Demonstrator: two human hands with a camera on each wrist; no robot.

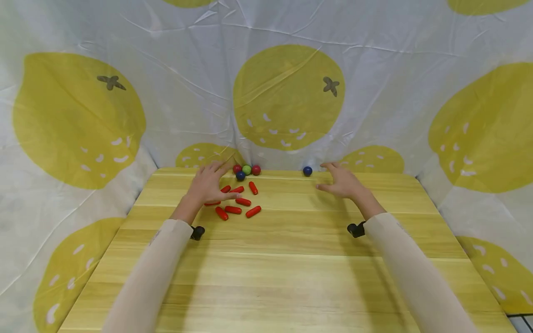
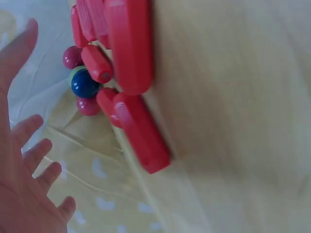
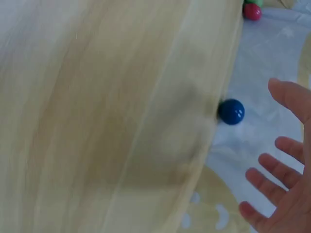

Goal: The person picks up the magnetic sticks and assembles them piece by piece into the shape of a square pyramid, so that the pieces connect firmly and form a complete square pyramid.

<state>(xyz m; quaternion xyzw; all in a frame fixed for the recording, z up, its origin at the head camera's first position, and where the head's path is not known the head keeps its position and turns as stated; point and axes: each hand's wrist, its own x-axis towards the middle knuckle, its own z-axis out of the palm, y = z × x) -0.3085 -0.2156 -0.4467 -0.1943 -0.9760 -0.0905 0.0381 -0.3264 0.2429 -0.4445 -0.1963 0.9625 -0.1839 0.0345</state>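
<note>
Arms (image 1: 150, 273) extend forward, left grip (image 1: 208, 186) spread near red sticks (image 1: 243, 202).

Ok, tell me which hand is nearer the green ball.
Left. The left hand is left of the green ball, near the red pieces; the right hand is farther off, to its right, beyond the lone blue ball.

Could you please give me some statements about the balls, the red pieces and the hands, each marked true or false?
1. The lone blue ball is nearer the right hand than the left hand. True.
2. The right hand holds that ball. False: it holds nothing.
3. Red pieces lie near the left hand. True.
4. The green ball stands alone. False: it is grouped with two red balls and another blue ball.
</note>
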